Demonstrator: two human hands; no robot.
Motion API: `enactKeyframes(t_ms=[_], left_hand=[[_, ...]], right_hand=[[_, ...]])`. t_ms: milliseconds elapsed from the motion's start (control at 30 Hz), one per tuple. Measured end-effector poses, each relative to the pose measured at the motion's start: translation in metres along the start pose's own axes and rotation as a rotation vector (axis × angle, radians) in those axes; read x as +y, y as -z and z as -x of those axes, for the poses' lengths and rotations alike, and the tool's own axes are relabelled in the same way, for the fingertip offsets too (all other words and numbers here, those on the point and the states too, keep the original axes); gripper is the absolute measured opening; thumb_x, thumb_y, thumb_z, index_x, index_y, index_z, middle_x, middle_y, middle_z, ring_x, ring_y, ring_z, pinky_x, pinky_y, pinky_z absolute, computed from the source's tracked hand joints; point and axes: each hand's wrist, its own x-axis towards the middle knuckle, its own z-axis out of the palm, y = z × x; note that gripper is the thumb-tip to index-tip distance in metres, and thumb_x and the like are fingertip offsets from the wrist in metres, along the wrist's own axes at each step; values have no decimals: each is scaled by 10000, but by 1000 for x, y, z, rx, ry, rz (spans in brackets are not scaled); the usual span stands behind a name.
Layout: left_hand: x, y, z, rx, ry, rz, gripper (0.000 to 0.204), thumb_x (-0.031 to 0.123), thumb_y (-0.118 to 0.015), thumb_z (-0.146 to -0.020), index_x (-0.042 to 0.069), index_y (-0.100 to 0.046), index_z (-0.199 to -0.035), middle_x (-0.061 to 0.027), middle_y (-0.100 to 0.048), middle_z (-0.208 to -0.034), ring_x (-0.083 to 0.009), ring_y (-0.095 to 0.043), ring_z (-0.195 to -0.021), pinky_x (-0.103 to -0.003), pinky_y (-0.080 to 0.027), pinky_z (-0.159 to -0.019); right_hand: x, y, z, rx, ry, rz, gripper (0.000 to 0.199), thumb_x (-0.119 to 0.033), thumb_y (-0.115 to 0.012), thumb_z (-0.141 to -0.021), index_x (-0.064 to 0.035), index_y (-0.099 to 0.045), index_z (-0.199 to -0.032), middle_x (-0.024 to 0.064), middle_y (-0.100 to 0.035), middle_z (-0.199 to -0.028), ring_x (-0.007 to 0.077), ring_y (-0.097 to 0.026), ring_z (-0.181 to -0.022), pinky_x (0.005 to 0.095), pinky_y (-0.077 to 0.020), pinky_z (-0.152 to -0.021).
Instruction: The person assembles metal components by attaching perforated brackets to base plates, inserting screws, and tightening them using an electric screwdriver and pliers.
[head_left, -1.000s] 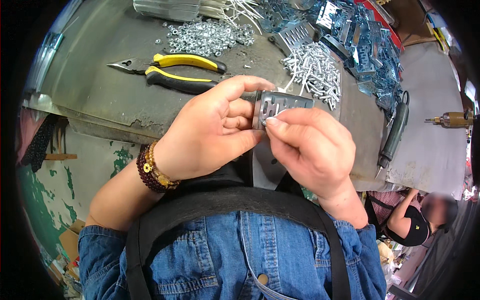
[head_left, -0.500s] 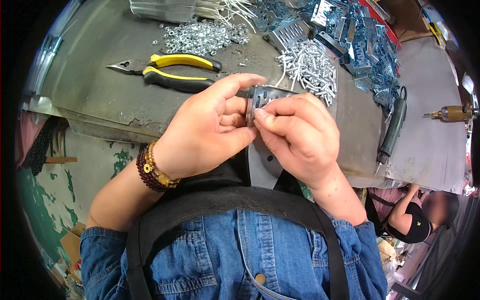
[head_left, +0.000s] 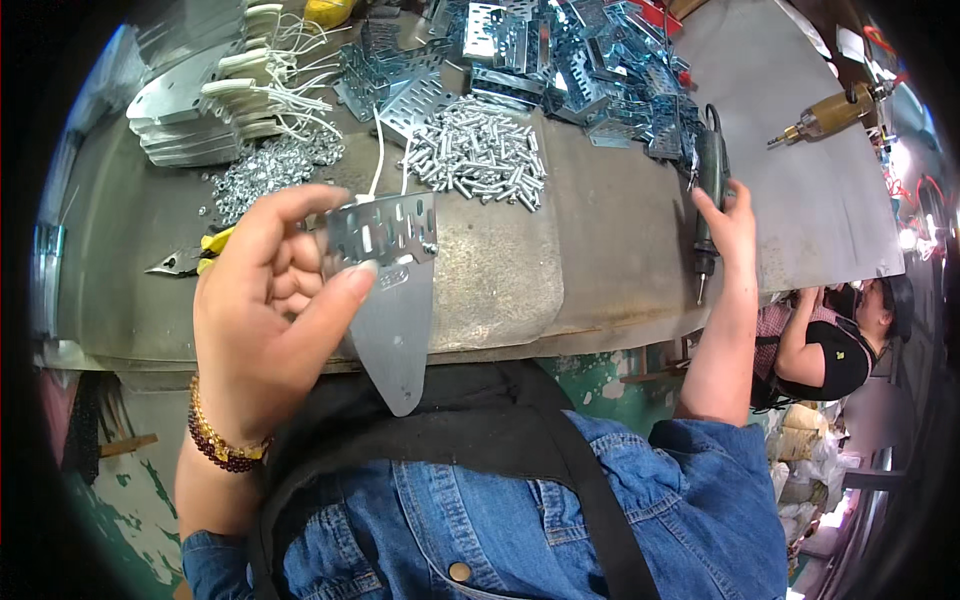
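Observation:
My left hand (head_left: 262, 318) is closed round a slotted metal bracket (head_left: 398, 222), thumb on its near edge. A flat grey tapered metal plate (head_left: 393, 335) lies against the bracket and points down towards my apron. White wires (head_left: 379, 155) rise from behind the bracket. My right hand (head_left: 735, 228) is at the dark electric screwdriver (head_left: 711, 155), which lies on the bench with its bit towards me. The thumb overlaps the tool's body while the fingers are spread, not wrapped round it.
Loose screws (head_left: 480, 150) lie in a heap beyond the bracket, with small nuts (head_left: 270, 175) to their left. Pliers (head_left: 180, 263) are partly hidden by my left hand. Slotted brackets (head_left: 590, 75), stacked plates (head_left: 180, 130) and a brass-coloured tool (head_left: 825, 115) lie farther off. Another person (head_left: 835, 345) sits at right.
My right hand has left the bracket and moved right to the screwdriver. My left hand keeps the bracket, now turned to show more of the plate. The view has shifted to the right.

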Motion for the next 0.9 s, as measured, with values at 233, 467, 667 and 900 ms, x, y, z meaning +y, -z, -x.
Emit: enactKeyframes(t_ms=[233,467,667,900], left_hand=[[-4,-28,-14,-23,-343,-444,376,38,-731,-702,1,-568,-1039,69,-414,-564,10,-358,-484,-149,-285,-444],[-7,-28,-14,-59,-234,-453,458,30,-752,-693,-21,-528,-1089,84,-438,-612,29,-376,-516,-127,-299,-463],[-9,-23,-9,-149,-160,-384,616,14,-781,-665,-15,-468,-1194,52,-509,-747,20,-443,-591,-120,-378,-534],[-12,-23,-16,-213,-180,-377,645,55,-794,-677,-37,-460,-1222,32,-517,-779,3,-471,-617,-131,-400,-544]], right_hand=[[2,18,15,-157,-44,-1080,516,-190,-684,-805,-12,-454,-1232,48,-561,-906,153,-535,-815,300,-455,-785],[-96,-9,83,-961,300,-2250,517,-197,-774,-730,-174,-490,-1162,-27,-506,-990,162,-497,-1009,590,-168,-1094],[-128,-42,106,-1043,-104,-2632,491,-181,-816,-680,-160,-541,-1087,-24,-525,-1026,145,-519,-990,535,-174,-1105],[-139,-56,123,-1007,-169,-2669,479,-200,-791,-710,-185,-566,-1132,-30,-515,-1018,129,-507,-972,509,-199,-1090]])
